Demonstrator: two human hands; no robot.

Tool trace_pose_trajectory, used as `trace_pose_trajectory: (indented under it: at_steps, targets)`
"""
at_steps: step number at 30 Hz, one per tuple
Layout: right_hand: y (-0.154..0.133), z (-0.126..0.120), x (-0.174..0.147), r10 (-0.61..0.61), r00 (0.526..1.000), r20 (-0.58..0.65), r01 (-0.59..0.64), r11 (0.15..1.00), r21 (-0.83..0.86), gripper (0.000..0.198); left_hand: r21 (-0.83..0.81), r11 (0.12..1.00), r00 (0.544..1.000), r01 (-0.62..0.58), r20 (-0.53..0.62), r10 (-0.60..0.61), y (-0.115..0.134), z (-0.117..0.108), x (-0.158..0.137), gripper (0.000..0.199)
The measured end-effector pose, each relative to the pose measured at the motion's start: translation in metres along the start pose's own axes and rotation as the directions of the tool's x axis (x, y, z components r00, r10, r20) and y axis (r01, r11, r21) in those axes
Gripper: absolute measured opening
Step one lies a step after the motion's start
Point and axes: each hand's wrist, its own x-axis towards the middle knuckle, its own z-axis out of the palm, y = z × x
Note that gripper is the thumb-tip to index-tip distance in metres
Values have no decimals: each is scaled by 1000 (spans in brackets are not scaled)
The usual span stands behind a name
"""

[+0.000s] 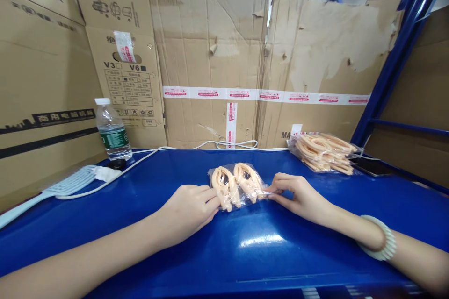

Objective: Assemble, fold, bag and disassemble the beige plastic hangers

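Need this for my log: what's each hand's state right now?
Left hand: closed, holding the plastic packet at its left side.
Right hand: closed, pinching its right edge.

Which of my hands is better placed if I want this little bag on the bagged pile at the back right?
Probably your right hand: it pinches the bag at its right edge and is nearer the pile. Your left hand, at the bag's left edge, is farther away.

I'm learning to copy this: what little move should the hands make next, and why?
Perhaps slide the bag toward the pile: the left hand and right hand touch its opposite sides, and the pile shows similar loops in plastic.
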Motion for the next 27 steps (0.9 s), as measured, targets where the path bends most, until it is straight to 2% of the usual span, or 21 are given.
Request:
trace_pose_trajectory:
  at_steps: [27]
  targets:
    - [-7,-4,5,27,999,39,-27,1000,-8,17,-22,999,999,-34,20,35,-5,-3,0,15]
